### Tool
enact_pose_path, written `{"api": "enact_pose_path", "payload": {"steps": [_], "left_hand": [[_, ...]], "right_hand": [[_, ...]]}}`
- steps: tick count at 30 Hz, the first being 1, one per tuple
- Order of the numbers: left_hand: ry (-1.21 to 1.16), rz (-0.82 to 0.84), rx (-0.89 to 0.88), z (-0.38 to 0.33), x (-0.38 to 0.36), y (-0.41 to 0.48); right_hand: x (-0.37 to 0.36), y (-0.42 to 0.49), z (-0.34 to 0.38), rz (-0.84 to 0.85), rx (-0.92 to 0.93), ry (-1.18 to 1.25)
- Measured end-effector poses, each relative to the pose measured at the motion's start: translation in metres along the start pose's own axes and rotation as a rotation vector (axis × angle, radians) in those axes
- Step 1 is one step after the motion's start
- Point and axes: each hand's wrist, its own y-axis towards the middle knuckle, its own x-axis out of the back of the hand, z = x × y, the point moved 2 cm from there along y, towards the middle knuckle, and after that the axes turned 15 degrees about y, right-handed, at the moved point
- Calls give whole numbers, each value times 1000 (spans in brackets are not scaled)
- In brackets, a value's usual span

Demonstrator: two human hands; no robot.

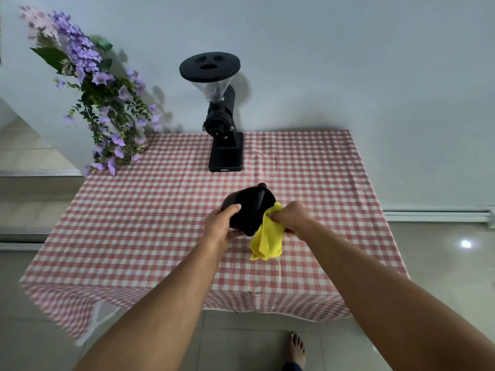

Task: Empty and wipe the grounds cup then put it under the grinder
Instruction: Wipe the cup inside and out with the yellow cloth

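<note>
1. Grounds cup (247, 210), black, is held just above the tabletop (150, 210) near its middle, tipped on its side so that its open mouth faces the right hand (293, 219).
2. Left hand (222, 227) wraps the cup's body, fingers (232, 209) closed around it, which steadies it for wiping.
3. Right hand's fingers are bunched shut on a yellow cloth (267, 238); one end is pressed at the cup's rim and the rest hangs down toward the tabletop. I judge the wiping step to be under way.
4. Grinder (223, 116) stands upright at the tabletop's far edge, well apart from the cup; its base plate under the spout looks bare, so room is left for the cup.
5. Flowers (107, 108) sit at the far left corner, clear of the path; the near edge and right side are open.
</note>
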Motion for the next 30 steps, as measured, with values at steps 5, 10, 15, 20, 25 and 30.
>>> {"api": "enact_pose_path", "payload": {"steps": [5, 10, 15, 20, 25, 30], "left_hand": [[101, 136, -26, 0, 4, -2], [418, 271, -32, -22, 8, -4], [463, 272, -5, -26, 2, -7], [328, 211, -9, -11, 1, -6], [177, 208, 39, 1, -1, -7], [106, 228, 65, 4, -1, -6]], "right_hand": [[5, 1, 13, -42, 54, -86], [8, -7, 36, -106, 407, -683], [0, -14, 40, -21, 654, -920], [9, -5, 20, -34, 574, -749], [18, 5, 12, -50, 440, -450], [31, 8, 12, -99, 368, -121]]}}
